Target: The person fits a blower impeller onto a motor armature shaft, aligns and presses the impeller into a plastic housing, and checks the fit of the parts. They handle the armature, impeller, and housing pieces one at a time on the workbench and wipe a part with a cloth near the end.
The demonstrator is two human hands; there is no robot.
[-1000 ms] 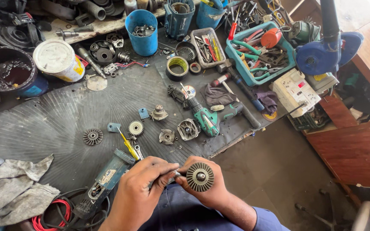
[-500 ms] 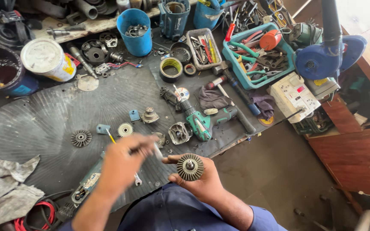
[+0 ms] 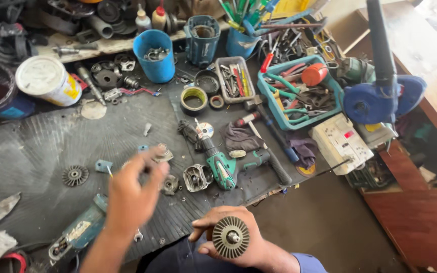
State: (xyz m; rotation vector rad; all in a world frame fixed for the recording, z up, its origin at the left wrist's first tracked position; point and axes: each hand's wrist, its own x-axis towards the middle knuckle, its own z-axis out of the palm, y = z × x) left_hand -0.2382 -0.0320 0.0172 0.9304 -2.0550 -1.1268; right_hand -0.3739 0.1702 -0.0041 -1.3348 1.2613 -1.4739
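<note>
Left hand [image 3: 132, 197] lifted further over mat [image 3: 36, 151], blurred, grip unclear.
Right hand [image 3: 233, 242] clasping finned rotor [image 3: 230, 236] near lap; looks heavy, rigid, thin fins, best held by rim.

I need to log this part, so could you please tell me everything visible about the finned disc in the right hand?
The finned disc is round and dark grey, apparently metal or hard plastic, with fine radial fins around its face and a shiny metal shaft end at its centre. It faces the camera. The right hand grips it from behind, fingers curling over its left edge, low in the view, in front of the mat's near edge. What lies behind it is hidden.
</note>
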